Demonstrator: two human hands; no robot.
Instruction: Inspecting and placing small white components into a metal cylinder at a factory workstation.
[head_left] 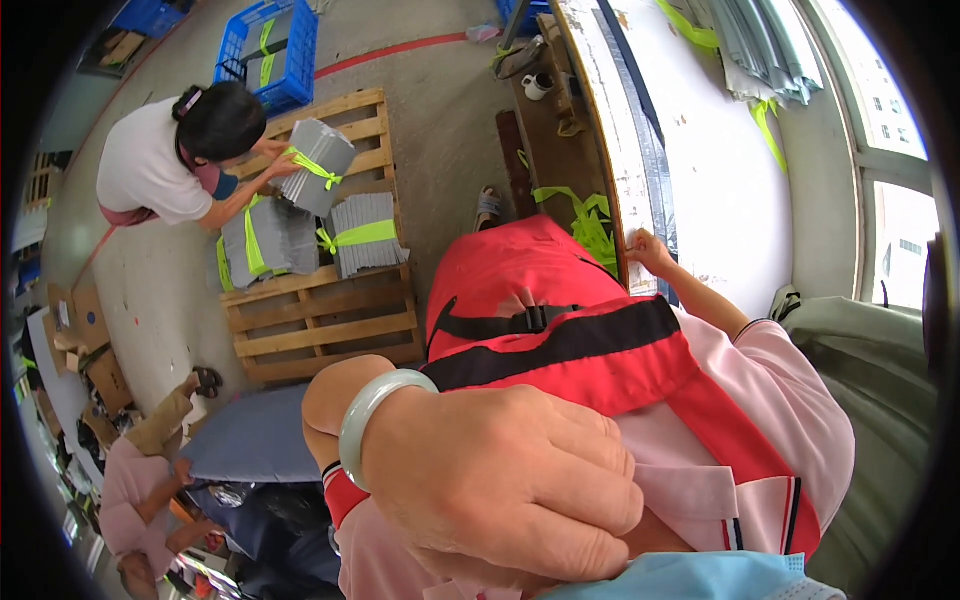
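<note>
My left hand (510,475), with a pale green bangle (366,425) on its wrist, is raised close in front of my chest. Its fingers are curled closed beside a light blue face mask (690,577) at the lower edge; whatever they grip, if anything, is hidden. Out to the right, my right hand (652,254) rests with bent fingers on the edge of a white-topped table (722,205). I wear a red apron (520,255) with black straps over a pink shirt.
On the left, a person (180,160) bends over a wooden pallet (330,335), holding a grey bundle (318,165) tied with yellow-green strips. More bundles (365,232) lie there. A blue crate (268,55) stands behind. Another person (135,500) is at lower left. Grey fabric (765,45) hangs at the table's far end.
</note>
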